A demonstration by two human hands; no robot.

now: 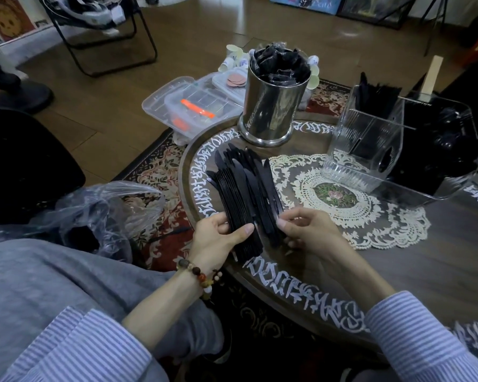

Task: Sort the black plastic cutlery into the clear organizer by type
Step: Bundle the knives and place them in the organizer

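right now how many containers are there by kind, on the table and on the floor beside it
Clear acrylic organizer on the table: 1
Shiny steel cylinder canister on the table: 1
Clear plastic lidded boxes on the floor: at least 3, stacked, so the exact count is unclear
Clear plastic bag by the lap: 1
Total: at least 6

Round dark wooden table [398,271], white script painted around its rim. Landmark: cream lace doily [351,205], lying flat near the table's middle. Clear organizer [370,144] stands on the doily's far-right edge, partly overlapping it; black cutlery upright in its back compartment. Steel canister [271,100] stands beyond the doily to the far left, near the rim, stuffed with black wrappers. Table rests on a patterned red rug [160,172], seen left of the doily past the rim. Clear lidded boxes [193,106] sit on the floor, far left of the doily
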